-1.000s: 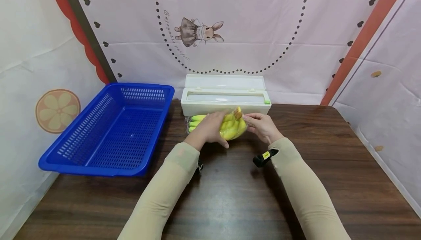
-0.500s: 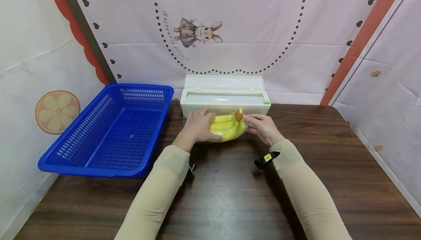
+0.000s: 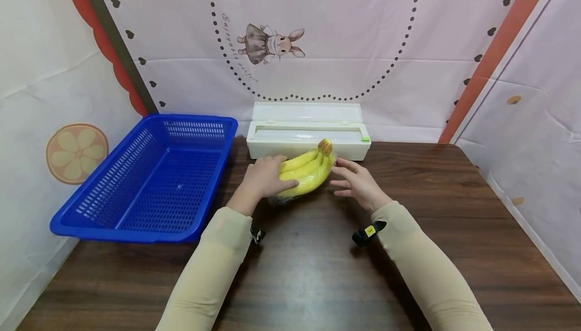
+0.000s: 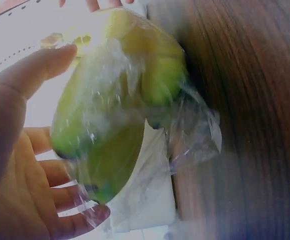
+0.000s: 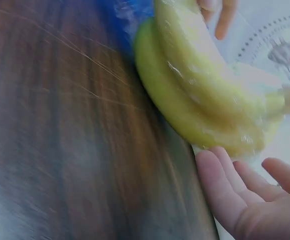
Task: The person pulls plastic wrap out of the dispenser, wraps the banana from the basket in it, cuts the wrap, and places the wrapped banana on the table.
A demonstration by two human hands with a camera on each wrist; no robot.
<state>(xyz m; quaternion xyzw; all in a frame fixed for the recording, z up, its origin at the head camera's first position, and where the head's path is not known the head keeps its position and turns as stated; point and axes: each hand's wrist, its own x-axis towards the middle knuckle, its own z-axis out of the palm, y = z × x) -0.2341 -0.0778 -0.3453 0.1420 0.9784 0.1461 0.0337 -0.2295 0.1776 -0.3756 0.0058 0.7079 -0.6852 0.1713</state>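
Observation:
A bunch of yellow bananas [image 3: 305,173], wrapped in clear plastic film, is tilted with its brown stem up to the right. My left hand [image 3: 263,179] grips its left end, thumb in front and fingers behind. Green tips of the bananas [image 4: 102,150] and a loose flap of film [image 4: 195,130] show in the left wrist view. Just right of the bunch is my right hand [image 3: 360,185], its fingers spread and loosely bent. In the right wrist view, the fingertips [image 5: 210,165] of that hand are close to the film; whether they touch it I cannot tell.
Behind the bananas stands a white cling film box [image 3: 308,148] with its lid raised. A blue perforated basket [image 3: 211,189] sits on the left of the dark wooden table [image 3: 308,280]. A printed cloth [image 3: 363,28] hangs behind.
My left hand has slid left to the end of the bananas. The bunch has shifted slightly left and up at the stem. My right hand has released the film and spread its fingers.

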